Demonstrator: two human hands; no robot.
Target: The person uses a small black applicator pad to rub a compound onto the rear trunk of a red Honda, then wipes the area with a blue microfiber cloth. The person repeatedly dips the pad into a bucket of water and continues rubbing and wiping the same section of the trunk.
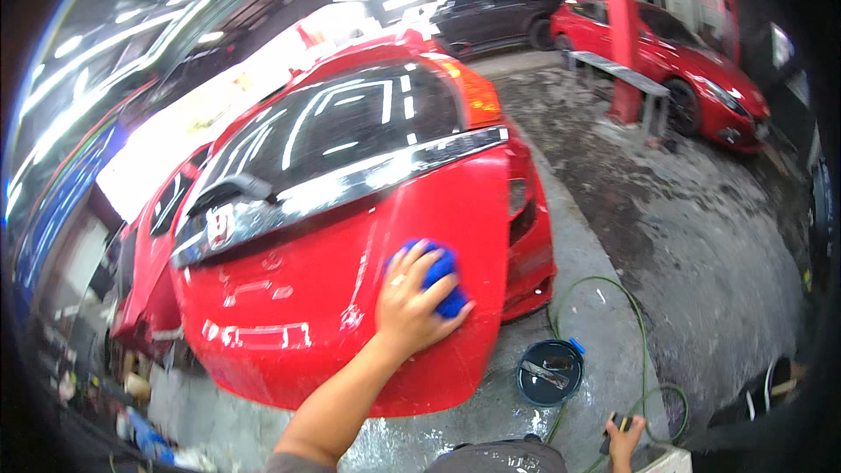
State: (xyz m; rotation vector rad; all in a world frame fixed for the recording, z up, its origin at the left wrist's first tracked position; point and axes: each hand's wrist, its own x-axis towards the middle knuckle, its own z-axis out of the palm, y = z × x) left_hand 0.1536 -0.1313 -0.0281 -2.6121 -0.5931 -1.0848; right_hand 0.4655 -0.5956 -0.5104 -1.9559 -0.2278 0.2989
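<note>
My left hand [412,300] presses a fuzzy blue wash sponge [445,291] onto the right part of a red tailgate [333,298], fingers spread over it and thumb to the right. The tailgate has a chrome strip, a rear wiper and a dark rear window, and its paint looks wet. Low at the right, away from the car, my right hand [625,443] is closed around a small black and yellow block [616,426]. Its exact kind is too small to make out.
A dark round bucket [550,398] with water and something floating in it stands right of the bumper. A green hose [644,342] loops over the wet floor beside it. Farther off are a metal bench [618,73], a red post [624,35], another red car [701,70] and a dark vehicle [491,13].
</note>
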